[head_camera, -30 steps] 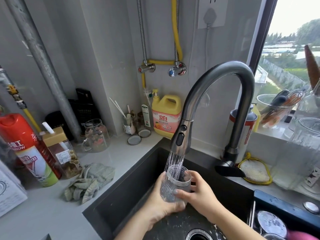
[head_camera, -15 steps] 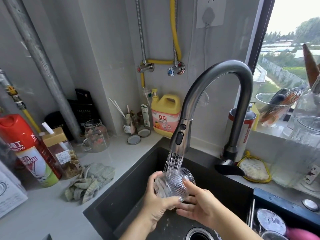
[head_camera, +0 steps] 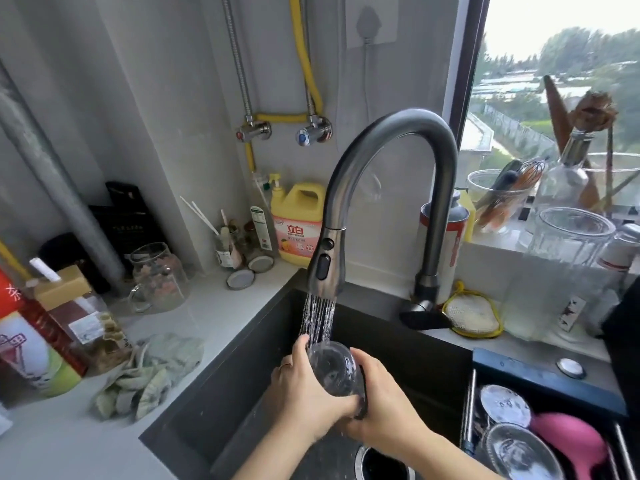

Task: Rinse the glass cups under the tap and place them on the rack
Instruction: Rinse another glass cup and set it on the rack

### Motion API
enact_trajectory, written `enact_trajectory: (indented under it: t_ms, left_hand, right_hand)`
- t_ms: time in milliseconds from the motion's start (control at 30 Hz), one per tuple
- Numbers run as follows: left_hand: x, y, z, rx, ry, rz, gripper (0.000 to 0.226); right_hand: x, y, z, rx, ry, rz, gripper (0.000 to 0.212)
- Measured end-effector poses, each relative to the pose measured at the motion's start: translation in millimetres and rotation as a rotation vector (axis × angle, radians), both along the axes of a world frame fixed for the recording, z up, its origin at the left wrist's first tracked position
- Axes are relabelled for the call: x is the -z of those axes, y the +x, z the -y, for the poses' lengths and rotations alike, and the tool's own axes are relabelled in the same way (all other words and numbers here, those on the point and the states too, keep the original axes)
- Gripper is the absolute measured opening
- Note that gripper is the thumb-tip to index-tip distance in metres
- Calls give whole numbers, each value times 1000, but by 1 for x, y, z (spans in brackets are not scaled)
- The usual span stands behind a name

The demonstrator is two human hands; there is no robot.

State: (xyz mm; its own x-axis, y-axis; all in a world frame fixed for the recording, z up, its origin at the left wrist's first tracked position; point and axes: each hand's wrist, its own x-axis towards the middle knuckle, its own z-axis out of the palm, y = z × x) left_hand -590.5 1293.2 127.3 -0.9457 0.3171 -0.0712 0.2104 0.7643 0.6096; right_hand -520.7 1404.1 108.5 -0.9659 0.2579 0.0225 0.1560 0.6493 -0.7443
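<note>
A clear ribbed glass cup (head_camera: 332, 370) is turned bottom-up over the dark sink (head_camera: 214, 403), under the running spray of the grey tap (head_camera: 325, 265). My left hand (head_camera: 304, 393) wraps its left side and my right hand (head_camera: 384, 407) grips its right side and lower rim. Water falls on the cup's base. The rack (head_camera: 519, 372) at the sink's right end holds upturned glass cups (head_camera: 519, 448) and a pink item (head_camera: 571, 441).
A crumpled green cloth (head_camera: 149, 372), a glass jar (head_camera: 157, 275), bottles and yellow detergent (head_camera: 299, 223) stand on the left counter. A scrub pad (head_camera: 472, 315) lies by the tap base. Glass jars (head_camera: 568, 237) line the windowsill. The drain (head_camera: 381, 462) is below my hands.
The cup went from upright and filling, to tipped sideways, to bottom-up under the spray. Both hands shifted lower and kept hold of it.
</note>
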Motion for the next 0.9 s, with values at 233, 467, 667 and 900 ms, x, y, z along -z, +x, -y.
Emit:
enact_trajectory:
  t_ms: [233, 467, 667, 900]
  left_hand:
    - [-7, 41, -10, 382, 25, 14, 86]
    - [5, 67, -33, 497, 468, 174, 41]
    - [32, 81, -46, 554, 304, 237, 31]
    - [55, 89, -34, 609, 116, 272, 27]
  right_hand:
    - [15, 60, -1, 244, -110, -96, 100]
    - [16, 155, -24, 480, -144, -101, 83]
    - [29, 204, -26, 518, -160, 22, 86]
    - [60, 213, -22, 568, -239, 106, 90]
